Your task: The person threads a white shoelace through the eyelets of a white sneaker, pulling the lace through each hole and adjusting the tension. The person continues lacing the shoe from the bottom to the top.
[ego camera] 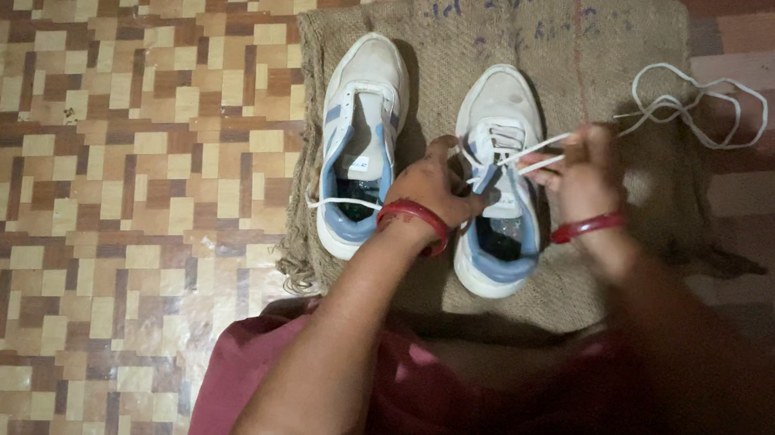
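Two white and blue shoes sit side by side on a burlap mat (622, 59) laid on the tiled floor (93, 156); the right shoe (494, 253) lies between the hands, the left shoe (360, 123) just beside it. The left hand (432, 188) grips the right shoe's side, fingers curled; the right hand (580, 174) pinches the white lace (696, 109), which trails in loops over the mat's far edge; both wrists wear red bangles.

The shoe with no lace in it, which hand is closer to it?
Left. The left hand is on the other shoe, right beside the unlaced shoe. The right hand is farther off, past the far side of the other shoe, pulling the lace.
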